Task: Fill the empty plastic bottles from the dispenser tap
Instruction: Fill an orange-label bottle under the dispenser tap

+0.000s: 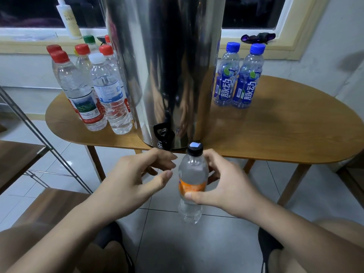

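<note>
Holds a clear plastic bottle with an orange label and a black cap (193, 174) upright in the right grip (226, 186), thumb pressed on the label, fingers curled round the far side just under the cap. Hovers the left grip (136, 178) just beside the bottle's other flank, fingers loose and half spread, grasping nothing, seemingly not touching. Carries the bottle off the wooden oval desk (275, 125), above the tiled floor, just in front of the desk's edge, just below and right of the black tap (163, 134). Cannot tell how much liquid is inside.

Finds the tap low on a tall shiny steel dispenser cylinder (167, 66) standing at the desk's front edge. Shows, left of the dispenser, a cluster of clear bottles with red, white and green caps (94, 91), upright and packed close, the front ones seemingly full of clear liquid. Shows, right of it, two blue-capped, blue-labelled bottles (236, 83) side by side, touching, contents unclear.
</note>
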`<state>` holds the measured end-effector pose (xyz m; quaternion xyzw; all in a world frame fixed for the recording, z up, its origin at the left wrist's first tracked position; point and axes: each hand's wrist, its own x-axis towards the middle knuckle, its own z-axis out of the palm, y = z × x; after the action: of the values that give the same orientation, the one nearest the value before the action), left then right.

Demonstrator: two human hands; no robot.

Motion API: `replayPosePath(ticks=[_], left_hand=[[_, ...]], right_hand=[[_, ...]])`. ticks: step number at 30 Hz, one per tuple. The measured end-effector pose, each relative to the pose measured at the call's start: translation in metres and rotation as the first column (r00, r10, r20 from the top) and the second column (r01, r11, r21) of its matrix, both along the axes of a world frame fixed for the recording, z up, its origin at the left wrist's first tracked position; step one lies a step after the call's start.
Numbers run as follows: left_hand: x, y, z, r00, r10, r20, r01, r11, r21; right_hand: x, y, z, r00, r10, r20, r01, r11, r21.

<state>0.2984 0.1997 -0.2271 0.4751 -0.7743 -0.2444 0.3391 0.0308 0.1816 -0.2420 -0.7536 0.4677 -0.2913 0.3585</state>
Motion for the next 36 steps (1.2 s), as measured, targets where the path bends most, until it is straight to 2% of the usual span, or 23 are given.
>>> replayPosePath(ticks=[5,7,10,14,21,26,29,31,34,36], left_hand=[[-0.016,0.002,-0.017,0.989,-0.116,0.093,0.102,0.985,0.136],[-0.025,0.005,-0.02,0.988,-0.142,0.063,0.129,0.976,0.175],[-0.034,0.006,-0.023,0.996,-0.092,0.002,0.091,0.984,0.156],[-0.036,0.007,-0.023,0.999,-0.053,-0.007,0.053,0.988,0.145],[-0.004,0.003,-0.009,0.987,-0.107,0.123,0.093,0.989,0.115],[0.035,-0.005,0.011,0.981,-0.093,0.172,0.08,0.994,0.078],[0.058,-0.012,0.019,0.997,-0.024,0.067,0.019,0.997,0.077],[0.07,-0.015,0.025,0.997,0.041,-0.063,-0.036,0.996,0.078],[0.08,-0.022,0.029,0.953,0.142,-0.267,-0.121,0.988,0.093],[0.087,-0.03,0.028,0.913,0.205,-0.352,-0.185,0.979,0.09]], right_hand=[[-0.01,0.0,0.012,0.987,-0.041,0.155,0.048,0.998,-0.046],[-0.012,0.002,0.014,0.98,-0.034,0.197,0.043,0.998,-0.041],[-0.01,0.008,0.01,0.969,-0.019,0.248,0.03,0.999,-0.037],[-0.005,0.013,0.004,0.972,0.024,0.235,-0.014,0.999,-0.044],[-0.002,0.004,0.0,0.951,0.116,0.286,-0.121,0.993,0.0],[-0.004,-0.006,-0.02,0.965,0.106,0.24,-0.128,0.988,0.081],[-0.002,-0.01,-0.028,0.975,0.08,0.206,-0.104,0.989,0.107],[-0.001,-0.013,-0.032,0.98,0.07,0.184,-0.093,0.988,0.123],[0.0,-0.017,-0.035,0.986,0.061,0.153,-0.081,0.988,0.129],[0.0,-0.019,-0.038,0.988,0.061,0.142,-0.081,0.987,0.136]])
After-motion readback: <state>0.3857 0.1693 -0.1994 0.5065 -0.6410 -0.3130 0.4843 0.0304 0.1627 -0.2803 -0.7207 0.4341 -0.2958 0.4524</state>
